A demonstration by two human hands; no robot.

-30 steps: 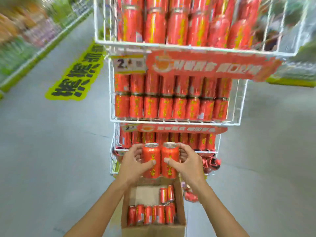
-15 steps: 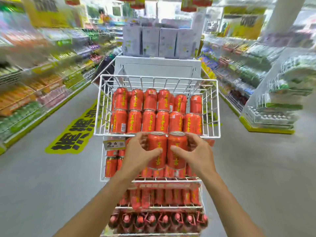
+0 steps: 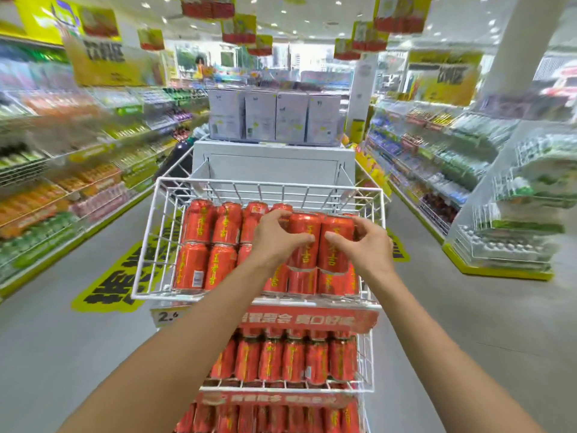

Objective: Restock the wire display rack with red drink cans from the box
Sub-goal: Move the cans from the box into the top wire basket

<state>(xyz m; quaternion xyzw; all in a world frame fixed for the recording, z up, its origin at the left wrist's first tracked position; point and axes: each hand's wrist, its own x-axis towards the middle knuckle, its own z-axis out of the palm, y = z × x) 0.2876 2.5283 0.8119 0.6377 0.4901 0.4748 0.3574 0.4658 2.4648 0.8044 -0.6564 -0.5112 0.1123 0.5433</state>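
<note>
A white wire display rack (image 3: 146, 245) stands in front of me, its top basket holding two layers of red drink cans (image 3: 198, 245). My left hand (image 3: 274, 242) grips one red can (image 3: 304, 242) and my right hand (image 3: 363, 248) grips a second red can (image 3: 335, 245) beside it. Both cans are upright, side by side, over the right part of the top basket, level with the upper layer. Lower tiers (image 3: 281, 360) are full of red cans. The box is out of view.
A red banner (image 3: 312, 318) and a price tag (image 3: 167, 315) hang on the basket's front. Behind the rack stands a white unit (image 3: 271, 164) with pale cartons (image 3: 274, 117). Stocked shelves line both aisle sides; a yellow floor sticker (image 3: 109, 285) lies to the left.
Both hands lifted the two cans from above the box, past the lower tiers, up and forward into the top basket. The view rose with them and the box dropped out of sight.
</note>
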